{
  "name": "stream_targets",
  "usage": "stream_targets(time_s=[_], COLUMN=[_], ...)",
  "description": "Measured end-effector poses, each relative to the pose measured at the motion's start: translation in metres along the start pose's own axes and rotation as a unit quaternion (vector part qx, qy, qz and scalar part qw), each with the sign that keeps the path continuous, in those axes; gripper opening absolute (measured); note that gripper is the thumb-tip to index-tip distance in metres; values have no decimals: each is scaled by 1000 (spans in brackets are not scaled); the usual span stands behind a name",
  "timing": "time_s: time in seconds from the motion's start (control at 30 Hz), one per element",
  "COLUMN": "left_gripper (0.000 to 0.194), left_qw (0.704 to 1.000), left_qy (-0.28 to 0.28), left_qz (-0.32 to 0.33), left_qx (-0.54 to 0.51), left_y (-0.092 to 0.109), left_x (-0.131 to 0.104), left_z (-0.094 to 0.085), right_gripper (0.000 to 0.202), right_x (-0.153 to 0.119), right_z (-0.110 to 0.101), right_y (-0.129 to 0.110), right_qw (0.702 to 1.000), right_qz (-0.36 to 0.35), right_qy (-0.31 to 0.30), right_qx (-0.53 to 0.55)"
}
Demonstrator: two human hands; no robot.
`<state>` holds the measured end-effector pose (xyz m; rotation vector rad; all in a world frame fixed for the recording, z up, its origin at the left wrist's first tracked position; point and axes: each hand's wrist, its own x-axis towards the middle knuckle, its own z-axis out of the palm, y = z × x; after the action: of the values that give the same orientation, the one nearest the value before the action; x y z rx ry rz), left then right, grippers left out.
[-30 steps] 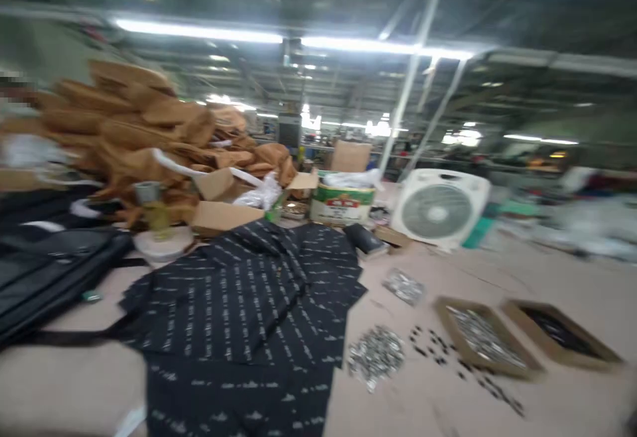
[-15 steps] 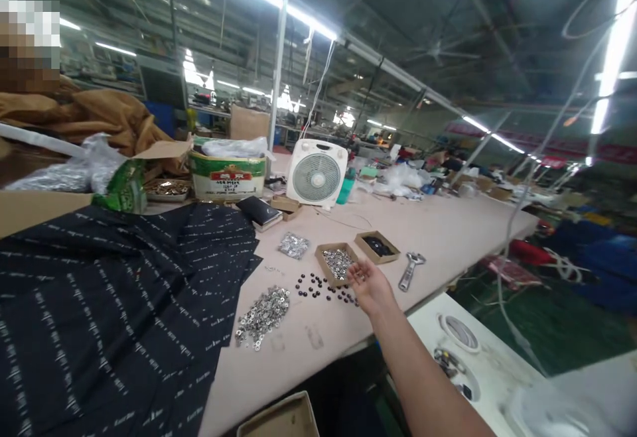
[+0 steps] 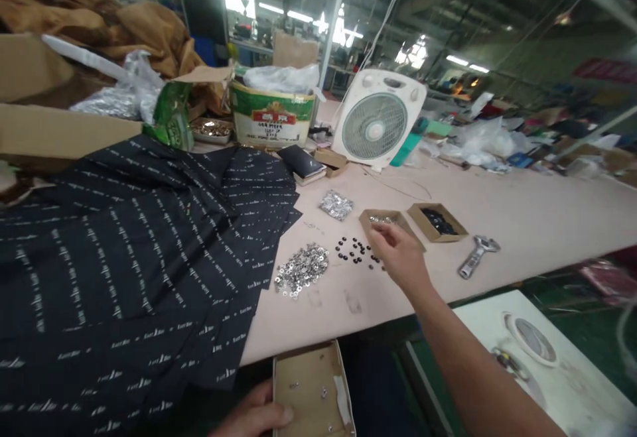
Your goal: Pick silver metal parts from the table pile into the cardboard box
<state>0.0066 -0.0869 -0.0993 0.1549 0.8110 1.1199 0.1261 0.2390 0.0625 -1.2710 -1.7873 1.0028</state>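
At the bottom edge, my left hand (image 3: 259, 414) grips a shallow cardboard box (image 3: 303, 377) with a few small metal pieces in it. My right hand (image 3: 398, 254) is over the near side of a small box of metal fasteners (image 3: 365, 219), its fingers curled together; what they hold, if anything, is hidden. Black round pieces (image 3: 355, 251) lie scattered left of that hand. A pile of silver washers (image 3: 302, 270) sits further left, with a clear bag of metal parts (image 3: 336, 205) behind it.
Dark printed fabric (image 3: 164, 258) covers the table's left. A box of black parts (image 3: 438, 221) and a wrench (image 3: 478, 256) lie right. A white fan (image 3: 377, 119) and a green-and-white tub (image 3: 273, 117) stand behind. A white machine surface (image 3: 557, 357) is at lower right.
My left hand has come into view on the cardboard box. My right hand has turned over, its fingers now curled. The view has tilted down and turned left, and the table things look larger.
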Motion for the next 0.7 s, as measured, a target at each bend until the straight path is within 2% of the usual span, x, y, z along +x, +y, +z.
stream_targets(time_s=[0.03,0.1,0.17,0.23,0.3,0.4,0.5,0.6,0.7], left_gripper=[69,67,65,63,60,60,62,61,59], left_qw=[1000,999,999,999,999,999,998,998,999], left_qy=[-11,-21,-22,-24,-29,-37,-42,-43,-42], left_qz=[5,14,22,29,34,39,40,38,31], left_qx=[7,22,23,17,13,1,-8,-2,9], left_y=[-2,-4,-5,-6,-6,-7,-7,-8,-9], left_x=[2,6,7,7,7,7,8,8,7], left_z=[-3,-6,-7,-7,-7,-9,-12,-15,-18], right_gripper=[24,17,15,14,15,12,2,9,9], right_x=[-22,-66,-99,-117,-123,-122,-121,-124,-126], right_z=[9,30,53,75,91,102,100,91,82], right_y=[0,2,7,12,15,15,14,17,21], right_qw=[996,967,946,938,932,927,924,916,918], right_qz=[-55,-143,-174,-188,-194,-197,-214,-240,-233], right_qy=[-59,-182,-232,-220,-183,-150,-167,-196,-213], right_qx=[-49,-110,-143,-192,-245,-282,-270,-255,-241])
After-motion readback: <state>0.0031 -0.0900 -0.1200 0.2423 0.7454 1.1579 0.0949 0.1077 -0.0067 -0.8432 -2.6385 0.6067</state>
